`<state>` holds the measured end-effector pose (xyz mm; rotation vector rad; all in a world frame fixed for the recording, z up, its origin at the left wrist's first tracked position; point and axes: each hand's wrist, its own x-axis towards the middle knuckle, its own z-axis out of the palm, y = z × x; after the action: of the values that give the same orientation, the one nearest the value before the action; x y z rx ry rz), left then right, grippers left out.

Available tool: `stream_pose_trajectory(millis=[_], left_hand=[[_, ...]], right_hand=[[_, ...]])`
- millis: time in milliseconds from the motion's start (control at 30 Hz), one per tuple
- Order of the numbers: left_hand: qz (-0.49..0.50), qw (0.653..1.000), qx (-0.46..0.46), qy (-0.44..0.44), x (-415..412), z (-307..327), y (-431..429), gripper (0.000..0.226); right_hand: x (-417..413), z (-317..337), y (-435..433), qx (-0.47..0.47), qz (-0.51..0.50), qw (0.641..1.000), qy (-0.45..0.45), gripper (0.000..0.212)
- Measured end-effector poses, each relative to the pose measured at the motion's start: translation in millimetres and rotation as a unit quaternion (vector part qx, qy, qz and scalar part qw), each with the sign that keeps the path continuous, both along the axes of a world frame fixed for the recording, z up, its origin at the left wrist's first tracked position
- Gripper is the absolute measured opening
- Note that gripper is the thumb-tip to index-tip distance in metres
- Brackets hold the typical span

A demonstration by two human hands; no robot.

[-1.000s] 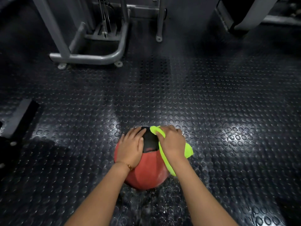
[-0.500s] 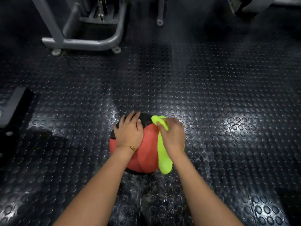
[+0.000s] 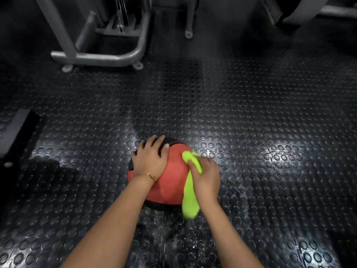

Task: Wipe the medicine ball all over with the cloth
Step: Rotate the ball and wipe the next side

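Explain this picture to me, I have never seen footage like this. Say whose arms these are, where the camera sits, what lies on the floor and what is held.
No machine here: these are a person's two bare arms. The one camera sits on the head, looking forward and down. On the black studded rubber floor rests a round red and black medicine ball. The left hand lies spread on its top. The right hand grips a bright yellow-green cloth against the ball's right side; the cloth's end hangs down. Behind stands a grey metal machine frame.
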<state>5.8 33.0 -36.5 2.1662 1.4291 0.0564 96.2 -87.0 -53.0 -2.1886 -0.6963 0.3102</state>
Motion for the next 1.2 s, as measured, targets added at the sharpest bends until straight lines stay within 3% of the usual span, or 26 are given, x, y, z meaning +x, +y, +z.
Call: stream_pose_trajectory(millis=[67,167,267,433,567,600,667,800,867,1033,1100,1200], left_hand=[[0.003,1.000,0.025,-0.011,-8,-2,-10,0.044],[0.046,0.998,0.021,-0.025,-8,-4,-12,0.042],[0.057,0.998,0.003,-0.029,-5,-3,-1,0.041],[0.058,0.998,0.001,-0.037,-5,-5,0,0.041],[0.074,0.997,-0.003,-0.037,-3,-3,-3,0.043],[0.080,0.996,-0.004,-0.038,-3,-3,-1,0.043],[0.098,0.994,-0.010,-0.042,-3,-2,4,0.042],[0.125,0.991,-0.020,-0.034,-1,-3,15,0.042],[0.126,0.991,-0.023,-0.032,-1,-4,12,0.042],[0.137,0.990,-0.025,-0.036,-1,-2,6,0.042],[0.145,0.988,-0.029,-0.042,-2,0,8,0.042],[0.152,0.987,-0.028,-0.053,-6,-2,13,0.042]], right_hand=[[23,-1,27,-0.062,-0.014,0.997,0.037,0.031],[27,1,29,-0.072,-0.011,0.994,0.086,0.036],[-7,2,-9,-0.007,0.032,0.999,0.011,0.031],[-25,-5,-33,0.018,0.042,0.999,-0.006,0.040],[24,-10,3,-0.056,-0.087,0.981,0.166,0.034],[27,-9,8,-0.079,-0.096,0.977,0.174,0.033],[14,-2,11,-0.078,-0.058,0.991,0.092,0.031],[-26,17,8,0.023,0.052,0.997,-0.056,0.029],[-10,14,23,0.003,0.036,0.998,-0.056,0.031],[38,-4,51,-0.126,-0.038,0.985,0.115,0.034],[26,6,53,-0.111,-0.014,0.990,0.084,0.034],[1,27,55,-0.058,0.134,0.989,-0.031,0.030]])
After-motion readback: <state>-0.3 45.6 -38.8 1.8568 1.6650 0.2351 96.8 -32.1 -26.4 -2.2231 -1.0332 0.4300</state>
